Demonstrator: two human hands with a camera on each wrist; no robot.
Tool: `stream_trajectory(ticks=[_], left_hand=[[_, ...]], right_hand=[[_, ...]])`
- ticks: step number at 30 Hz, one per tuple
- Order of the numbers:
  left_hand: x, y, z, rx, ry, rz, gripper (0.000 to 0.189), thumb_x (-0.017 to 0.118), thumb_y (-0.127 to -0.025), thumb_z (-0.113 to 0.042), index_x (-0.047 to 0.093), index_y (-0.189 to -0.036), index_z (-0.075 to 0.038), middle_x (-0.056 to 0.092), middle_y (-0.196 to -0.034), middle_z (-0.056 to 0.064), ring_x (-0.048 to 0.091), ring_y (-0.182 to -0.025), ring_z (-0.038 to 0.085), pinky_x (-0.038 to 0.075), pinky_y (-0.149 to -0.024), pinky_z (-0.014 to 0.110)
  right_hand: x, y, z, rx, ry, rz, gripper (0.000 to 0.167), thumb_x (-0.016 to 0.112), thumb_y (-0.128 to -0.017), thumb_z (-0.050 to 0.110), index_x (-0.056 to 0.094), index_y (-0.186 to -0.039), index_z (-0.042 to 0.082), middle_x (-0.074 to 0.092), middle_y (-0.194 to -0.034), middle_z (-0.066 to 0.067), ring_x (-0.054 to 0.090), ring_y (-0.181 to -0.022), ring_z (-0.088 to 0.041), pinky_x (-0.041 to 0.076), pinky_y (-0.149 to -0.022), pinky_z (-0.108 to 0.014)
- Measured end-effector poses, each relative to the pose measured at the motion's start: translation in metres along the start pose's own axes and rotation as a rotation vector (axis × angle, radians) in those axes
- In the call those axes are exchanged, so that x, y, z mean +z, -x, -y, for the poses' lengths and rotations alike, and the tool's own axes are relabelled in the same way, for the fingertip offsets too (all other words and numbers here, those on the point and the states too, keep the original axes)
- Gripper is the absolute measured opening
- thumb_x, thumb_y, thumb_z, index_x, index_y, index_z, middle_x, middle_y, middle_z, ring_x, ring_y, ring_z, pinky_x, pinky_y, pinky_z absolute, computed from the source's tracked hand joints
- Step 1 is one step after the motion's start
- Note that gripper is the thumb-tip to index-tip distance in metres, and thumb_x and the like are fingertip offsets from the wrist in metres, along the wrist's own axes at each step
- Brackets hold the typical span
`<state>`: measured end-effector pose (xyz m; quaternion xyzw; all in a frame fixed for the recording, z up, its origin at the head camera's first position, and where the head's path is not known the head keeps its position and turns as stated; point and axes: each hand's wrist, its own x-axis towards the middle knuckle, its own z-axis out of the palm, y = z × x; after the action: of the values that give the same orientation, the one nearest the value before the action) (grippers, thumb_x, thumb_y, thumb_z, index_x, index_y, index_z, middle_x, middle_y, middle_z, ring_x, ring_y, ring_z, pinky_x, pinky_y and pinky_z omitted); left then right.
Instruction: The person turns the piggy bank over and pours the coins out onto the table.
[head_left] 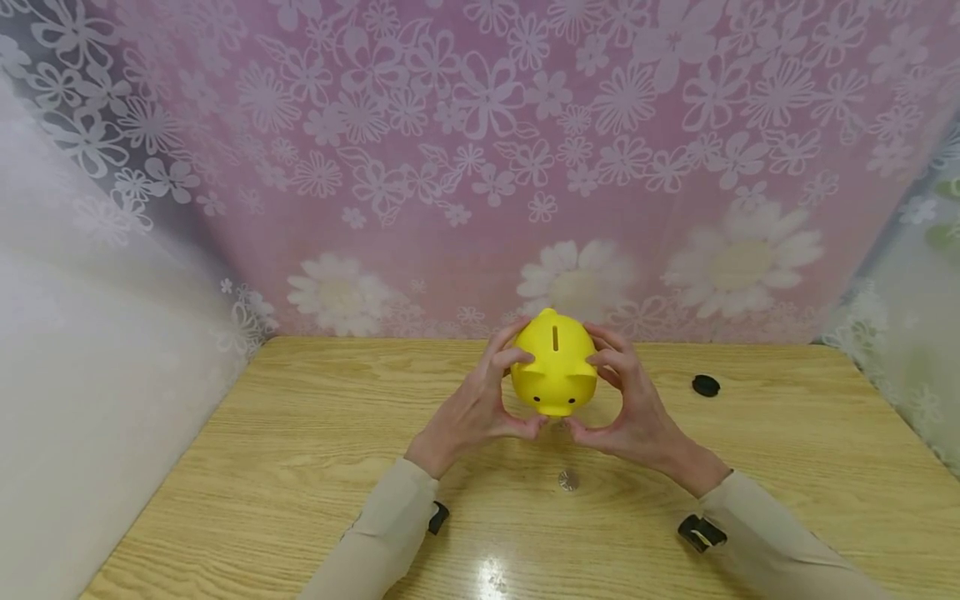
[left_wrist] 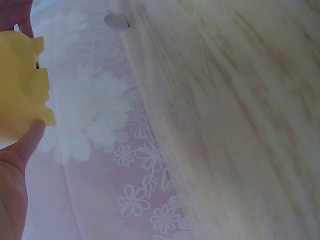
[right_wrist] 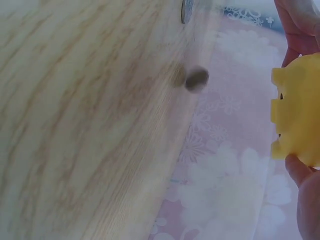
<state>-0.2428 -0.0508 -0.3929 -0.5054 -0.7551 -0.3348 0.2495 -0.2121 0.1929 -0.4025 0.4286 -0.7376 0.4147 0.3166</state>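
Observation:
A yellow piggy bank [head_left: 555, 367] is held between both hands above the wooden table, its slot on top and its snout toward me. My left hand [head_left: 480, 396] grips its left side, and my right hand [head_left: 633, 400] grips its right side, with both thumbs low near the snout. The left wrist view shows the bank's stubby feet [left_wrist: 40, 85] and the left thumb against one of them. A coin [head_left: 568, 481] is on the near side of the bank. In the right wrist view a blurred coin [right_wrist: 197, 79] appears by the tabletop, with another coin [right_wrist: 187, 11] beyond it.
A black round plug [head_left: 706, 385] lies on the table [head_left: 337, 417] to the right of the bank. Behind the table's far edge hangs a pink flowered curtain [head_left: 450, 208]. Black straps [head_left: 702, 533] show at both wrists below the sleeves.

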Motion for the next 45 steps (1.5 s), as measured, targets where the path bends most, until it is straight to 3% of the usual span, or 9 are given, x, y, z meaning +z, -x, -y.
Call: stream_trajectory(ticks=[11, 15, 19, 25, 28, 32, 34, 39, 45], left_hand=[[0.000, 0.005, -0.001, -0.101, 0.052, 0.029, 0.089, 0.086, -0.079, -0.023, 0.025, -0.143, -0.014, 0.029, -0.163, 0.022, 0.053, -0.138, 0.034, 0.059, -0.098, 0.033], [0.000, 0.005, -0.002, -0.141, 0.059, 0.024, 0.090, 0.083, -0.083, -0.027, 0.022, -0.148, -0.015, 0.033, -0.165, 0.015, 0.058, -0.131, 0.031, 0.061, -0.091, 0.030], [0.001, 0.006, -0.002, -0.198, 0.075, 0.015, 0.083, 0.074, -0.091, -0.036, 0.022, -0.153, -0.015, 0.039, -0.162, 0.011, 0.064, -0.119, 0.028, 0.061, -0.087, 0.030], [0.002, 0.001, -0.011, -0.470, 0.211, 0.045, 0.074, 0.058, -0.099, -0.056, 0.020, -0.160, -0.039, 0.049, -0.154, 0.017, 0.073, -0.092, 0.022, 0.062, -0.075, 0.028], [0.003, -0.003, -0.014, -0.616, 0.264, 0.080, 0.067, 0.050, -0.101, -0.061, 0.018, -0.158, -0.050, 0.055, -0.150, 0.019, 0.075, -0.102, 0.025, 0.062, -0.076, 0.027], [0.006, -0.006, -0.016, -0.761, 0.266, 0.146, 0.061, 0.040, -0.102, -0.067, 0.023, -0.158, -0.048, 0.067, -0.135, 0.017, 0.070, -0.117, 0.025, 0.061, -0.078, 0.029], [0.007, -0.007, -0.015, -0.824, 0.285, 0.178, 0.062, 0.039, -0.102, -0.068, 0.028, -0.158, -0.044, 0.071, -0.127, 0.017, 0.074, -0.104, 0.024, 0.061, -0.072, 0.031], [0.010, -0.007, -0.016, -0.929, 0.328, 0.228, 0.066, 0.040, -0.100, -0.071, 0.032, -0.158, -0.039, 0.074, -0.109, 0.014, 0.072, -0.073, 0.023, 0.058, -0.060, 0.034], [0.012, -0.008, -0.016, -0.977, 0.341, 0.266, 0.066, 0.040, -0.100, -0.071, 0.030, -0.158, -0.041, 0.075, -0.108, 0.013, 0.071, -0.067, 0.028, 0.058, -0.058, 0.035]], right_hand=[[-0.002, 0.002, 0.002, 0.102, 0.042, 0.032, 0.078, 0.076, -0.089, 0.044, 0.042, -0.137, -0.008, 0.039, -0.153, -0.031, 0.043, -0.145, -0.014, 0.049, -0.103, -0.015], [-0.002, 0.003, 0.004, 0.159, 0.054, 0.035, 0.084, 0.088, -0.079, 0.017, 0.040, -0.144, -0.006, 0.042, -0.154, -0.026, 0.048, -0.140, -0.016, 0.053, -0.098, -0.017], [-0.001, 0.001, 0.009, 0.241, 0.082, 0.030, 0.095, 0.085, -0.070, -0.004, 0.036, -0.151, 0.000, 0.043, -0.154, -0.023, 0.057, -0.130, -0.032, 0.059, -0.089, -0.022], [0.000, -0.005, 0.021, 0.496, 0.031, 0.071, 0.089, 0.076, -0.089, 0.006, 0.027, -0.161, 0.025, 0.044, -0.156, -0.023, 0.064, -0.120, -0.046, 0.064, -0.078, -0.032], [-0.003, -0.013, 0.027, 0.722, -0.051, 0.134, 0.075, 0.067, -0.100, 0.024, 0.023, -0.160, 0.036, 0.046, -0.154, -0.027, 0.066, -0.117, -0.045, 0.065, -0.074, -0.035], [-0.007, -0.025, 0.030, 1.015, -0.195, 0.206, 0.071, 0.059, -0.103, 0.047, 0.021, -0.161, 0.034, 0.051, -0.145, -0.033, 0.072, -0.107, -0.040, 0.065, -0.071, -0.046], [-0.008, -0.027, 0.030, 1.110, -0.260, 0.227, 0.074, 0.058, -0.102, 0.052, 0.020, -0.162, 0.031, 0.054, -0.139, -0.034, 0.074, -0.101, -0.034, 0.065, -0.073, -0.050], [-0.009, -0.025, 0.028, 1.193, -0.321, 0.267, 0.078, 0.054, -0.102, 0.055, 0.015, -0.164, 0.026, 0.057, -0.136, -0.033, 0.076, -0.089, -0.031, 0.065, -0.074, -0.049], [-0.011, -0.023, 0.026, 1.224, -0.356, 0.290, 0.082, 0.054, -0.102, 0.057, 0.010, -0.164, 0.025, 0.057, -0.138, -0.032, 0.076, -0.088, -0.034, 0.065, -0.075, -0.048]])
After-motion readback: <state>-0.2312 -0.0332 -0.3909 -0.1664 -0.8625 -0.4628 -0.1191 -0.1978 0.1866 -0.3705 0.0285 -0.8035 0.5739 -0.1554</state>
